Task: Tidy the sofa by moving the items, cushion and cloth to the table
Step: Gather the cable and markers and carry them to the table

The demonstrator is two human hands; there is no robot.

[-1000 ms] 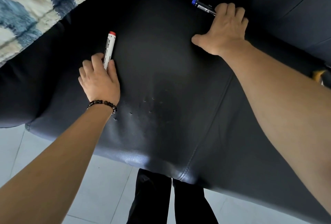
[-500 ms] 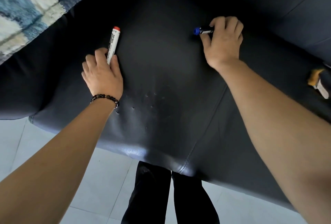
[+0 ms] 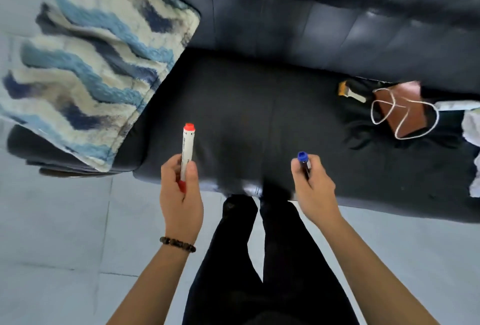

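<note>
The left hand [image 3: 181,194] grips the red-capped marker [image 3: 187,148] with fingers and thumb curled round its lower half, the cap pointing to the far side. The right hand [image 3: 314,189] grips the blue-capped marker [image 3: 303,159], and only its capped end shows above the fingers. Both hands are held over the near edge of the dark sofa [image 3: 246,104], well apart from each other, so both markers are in the hands and off the seat.

The cushion [image 3: 91,65] — wavy blue, navy and cream — lies tilted over the sofa's left arm; at the right of the seat lies a dark crumpled cloth [image 3: 361,130]. On the cloth rests a brown flat item [image 3: 402,109] with a white cord [image 3: 431,127] looped across it, and a brush [image 3: 350,92] lies just left of it.

A beaded bracelet [image 3: 178,244] circles the left wrist; the person's legs [image 3: 259,259] — in black — stand on the pale tiled floor [image 3: 65,220], close against the sofa's near edge.
</note>
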